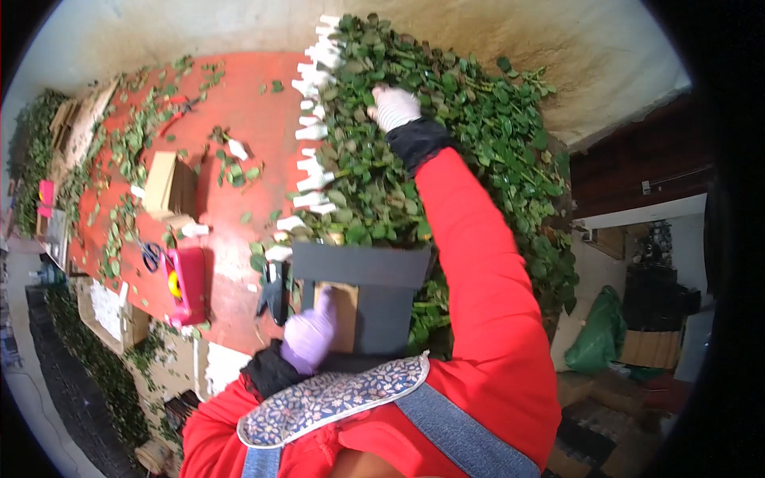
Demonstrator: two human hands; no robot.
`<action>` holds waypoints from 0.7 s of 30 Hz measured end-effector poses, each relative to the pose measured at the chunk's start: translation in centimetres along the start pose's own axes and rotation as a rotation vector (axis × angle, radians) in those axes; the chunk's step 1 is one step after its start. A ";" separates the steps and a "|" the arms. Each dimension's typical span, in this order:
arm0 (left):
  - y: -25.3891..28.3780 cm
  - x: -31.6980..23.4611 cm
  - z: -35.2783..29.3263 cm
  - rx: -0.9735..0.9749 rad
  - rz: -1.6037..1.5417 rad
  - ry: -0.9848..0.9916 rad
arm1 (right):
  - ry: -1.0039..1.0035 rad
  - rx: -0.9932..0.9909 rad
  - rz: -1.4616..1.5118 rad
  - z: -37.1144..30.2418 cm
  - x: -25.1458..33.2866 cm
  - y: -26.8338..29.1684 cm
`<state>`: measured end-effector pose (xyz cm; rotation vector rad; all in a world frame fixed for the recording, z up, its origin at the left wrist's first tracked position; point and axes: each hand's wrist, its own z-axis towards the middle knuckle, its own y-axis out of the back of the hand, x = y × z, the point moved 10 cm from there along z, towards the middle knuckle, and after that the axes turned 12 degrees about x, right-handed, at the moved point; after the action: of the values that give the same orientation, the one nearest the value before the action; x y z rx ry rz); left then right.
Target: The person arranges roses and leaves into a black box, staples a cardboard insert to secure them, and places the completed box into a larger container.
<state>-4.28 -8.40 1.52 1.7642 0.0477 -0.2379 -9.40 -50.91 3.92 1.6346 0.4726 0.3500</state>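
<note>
Stems (494, 131), leafy, green, massed at far centre and right of the red table (239, 88); white sleeves (311, 131) along the left edge of the mass, in an uneven row from near to far.

Right hand (394, 107), pale-gloved: outstretched over the far stems, fingers among leaves. Grip: cannot tell whether closed on a stem or merely resting.

Left hand (309, 338), lilac-gloved: at the near side, on or just above the brown card (346, 307) against the black board (386, 315); one digit extended, the rest bunched. Grip: cannot tell whether holding anything.

At left: black tool (276, 293) just beside the board; pink dispenser (188, 291); scissors (151, 256); cardboard block (162, 185).

Handling, as judged: best to part the leaves first, take a single stem by its firm middle, and draw along its length, sparing neighbouring sleeves. Lift clear of the foliage before any sideways swing, against snagging.

Hidden or unclear: right fingertips, under leaves; sleeve contents; individual stems, lost in foliage; near edge of the board, behind the floral cloth (343, 398); exact kind of the black tool.
</note>
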 end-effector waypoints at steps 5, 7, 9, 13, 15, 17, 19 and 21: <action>0.4 -0.6 0.9 0.096 0.039 -0.044 | -0.072 -0.025 -0.232 1.9 0.6 -8.6; 0.1 -0.1 0.4 0.097 0.042 -0.032 | 0.171 0.046 -0.091 -4.0 5.3 -6.6; 0.1 -0.5 0.4 0.085 0.040 -0.054 | 0.147 0.208 -0.163 -6.8 5.2 -5.1; 0.4 -0.5 0.3 0.035 -0.035 -0.056 | 0.116 -0.139 -0.207 -4.9 0.7 1.1; 0.8 -0.8 0.5 0.006 -0.009 -0.088 | 0.073 -0.181 -0.243 0.0 -2.7 -2.0; 0.7 -0.1 1.0 0.108 -0.093 -0.048 | -0.013 -0.191 -0.094 2.1 -2.3 -3.7; 0.1 0.3 1.0 0.166 -0.180 -0.022 | -0.007 0.023 -0.111 3.4 -0.8 -5.1; -0.1 0.4 0.9 0.124 -0.111 -0.030 | 0.034 0.138 -0.098 2.5 0.1 -6.8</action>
<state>-4.01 -9.32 1.14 1.8830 0.1116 -0.3536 -8.79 -52.47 -3.12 1.7342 0.6117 0.2774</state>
